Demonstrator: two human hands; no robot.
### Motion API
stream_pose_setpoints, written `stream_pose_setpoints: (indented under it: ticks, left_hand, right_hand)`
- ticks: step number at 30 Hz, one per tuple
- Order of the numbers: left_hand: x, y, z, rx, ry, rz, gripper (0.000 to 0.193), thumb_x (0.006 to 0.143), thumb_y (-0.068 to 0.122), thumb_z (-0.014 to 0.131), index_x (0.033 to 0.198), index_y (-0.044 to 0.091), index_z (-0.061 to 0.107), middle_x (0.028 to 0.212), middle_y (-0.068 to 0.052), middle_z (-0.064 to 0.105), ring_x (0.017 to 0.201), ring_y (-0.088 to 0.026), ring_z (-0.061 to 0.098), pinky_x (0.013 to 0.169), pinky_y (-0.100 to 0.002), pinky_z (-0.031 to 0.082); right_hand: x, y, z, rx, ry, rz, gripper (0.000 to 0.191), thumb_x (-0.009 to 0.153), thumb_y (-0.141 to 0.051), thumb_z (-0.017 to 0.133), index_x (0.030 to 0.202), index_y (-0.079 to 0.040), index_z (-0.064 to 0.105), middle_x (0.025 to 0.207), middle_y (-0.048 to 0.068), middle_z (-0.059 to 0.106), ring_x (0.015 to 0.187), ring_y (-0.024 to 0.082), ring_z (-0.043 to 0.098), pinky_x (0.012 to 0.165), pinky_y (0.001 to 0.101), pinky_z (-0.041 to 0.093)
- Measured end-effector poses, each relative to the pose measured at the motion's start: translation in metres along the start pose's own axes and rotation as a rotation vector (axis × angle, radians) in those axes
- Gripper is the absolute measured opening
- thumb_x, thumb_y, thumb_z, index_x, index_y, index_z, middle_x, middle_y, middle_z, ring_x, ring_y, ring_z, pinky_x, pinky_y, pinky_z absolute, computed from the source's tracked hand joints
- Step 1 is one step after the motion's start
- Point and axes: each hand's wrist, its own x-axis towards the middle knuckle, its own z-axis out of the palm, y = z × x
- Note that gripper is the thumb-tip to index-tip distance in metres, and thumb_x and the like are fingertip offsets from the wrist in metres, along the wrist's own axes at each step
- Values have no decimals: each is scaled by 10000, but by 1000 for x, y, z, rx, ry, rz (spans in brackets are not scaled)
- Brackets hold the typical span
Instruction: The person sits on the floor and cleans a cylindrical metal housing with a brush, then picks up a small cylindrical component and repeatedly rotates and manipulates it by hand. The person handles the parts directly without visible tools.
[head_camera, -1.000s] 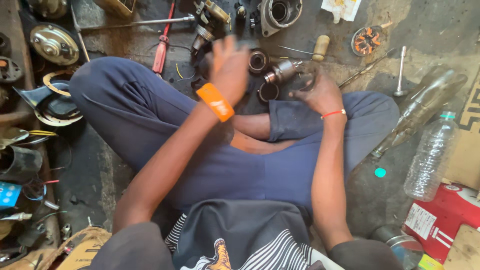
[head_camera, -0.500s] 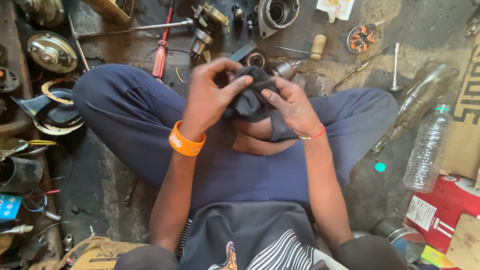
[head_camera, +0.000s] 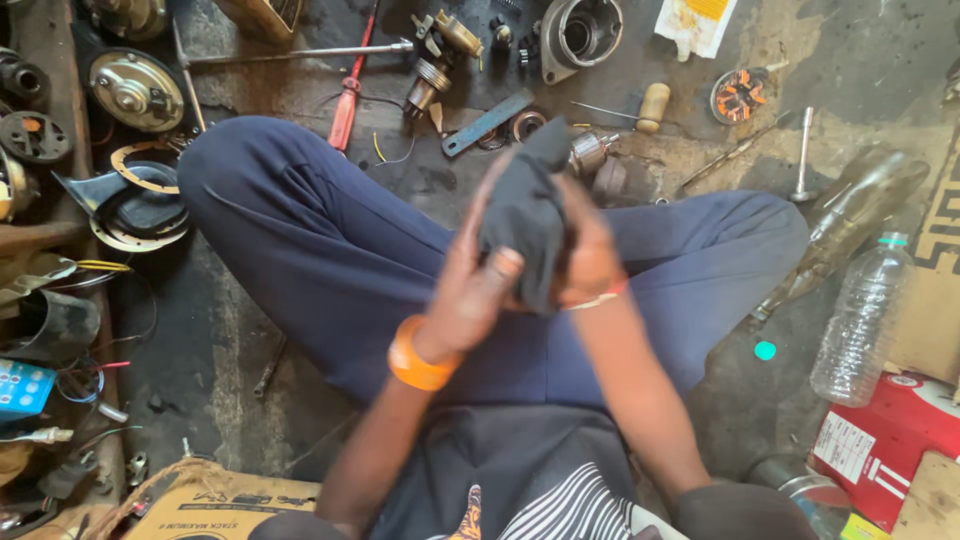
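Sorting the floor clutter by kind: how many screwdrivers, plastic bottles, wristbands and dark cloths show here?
Red-handled screwdriver: 1
Wooden-handled screwdriver: 1
Clear plastic bottle: 1
Orange wristband: 1
Dark cloth, held between left hand and right hand: 1
Total: 5

Black cloth (head_camera: 525, 220), orange wristband (head_camera: 418, 362), navy trousers (head_camera: 330, 250), red-handled screwdriver (head_camera: 345, 112), red box (head_camera: 885, 440)

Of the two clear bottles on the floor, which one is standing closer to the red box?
The plastic bottle with ridged sides, directly beside the red box. The other, a smooth glass bottle, lies slanted farther up, near the person's knee.
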Motion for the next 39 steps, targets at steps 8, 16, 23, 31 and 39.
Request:
stream_pose_setpoints:
  ticks: [8, 16, 23, 31, 39]
  left_hand:
    - [-10, -43, -18, -317, 119, -336, 243, 1000, 134, 685, 1167, -21, 600, 946, -90, 682, 825, -175, 661, 775, -312, 555]
    - [-13, -96, -30, -323, 459, -491, 323, 1123, 281, 631, 948, 10, 644, 834, -16, 621, 695, -91, 537, 599, -292, 451]
    - [-1, -79, -50, -465, 494, -388, 288, 1115, 298, 586, 1124, 20, 663, 1034, -96, 676, 901, -183, 657, 799, -345, 551]
    - [-10, -45, -9, 919, -288, 48, 598, 858, 388, 812, 1349, 82, 660, 1194, -299, 653, 1077, -458, 646, 898, -431, 529]
    - [-11, -88, -31, 191, -182, -354, 237, 983, 111, 643, 1190, 27, 721, 970, -30, 722, 912, -68, 630, 831, -257, 526]
  right_hand:
    - [-18, 87, -18, -1853, 160, -875, 346, 1166, -109, 459, 1496, -2, 473, 1517, 149, 554, 1483, 260, 494, 1302, 383, 332]
    - [4, 70, 25, -1836, 134, -708, 361, 1007, 9, 647, 1366, -4, 608, 1069, 206, 736, 917, 305, 734, 801, 349, 565]
    - [-34, 55, 35, -1560, 432, -632, 306, 943, -136, 814, 1215, -76, 686, 1123, 70, 780, 932, 182, 741, 853, 351, 603]
    - [-23, 74, -18, 59, 148, -143, 557, 1068, -479, 436, 1524, -166, 369, 1540, 84, 439, 1426, 263, 448, 1199, 459, 374]
    - [-20, 109, -99, -1439, 283, -717, 513, 1167, -311, 291, 1498, 64, 403, 1425, 209, 575, 1316, 311, 606, 1138, 403, 484]
